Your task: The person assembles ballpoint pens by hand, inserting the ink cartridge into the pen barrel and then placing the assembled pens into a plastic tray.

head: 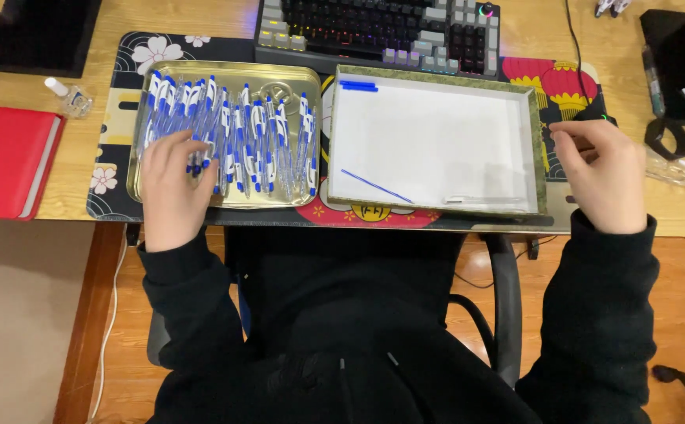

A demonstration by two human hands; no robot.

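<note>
Pens (pixel 232 137) crowd under your left hand (pixel 171 187), fingers spread, gripping none; a careless grab scatters them; right hand (pixel 603 174) rests half-curled, empty.

Place: my desk at home or in an office.
Signs: wooden desk (pixel 531 31), backlit keyboard (pixel 381 27), patterned desk mat (pixel 115 169), red notebook (pixel 5 161), my chair (pixel 503 306) on wood flooring.
</note>
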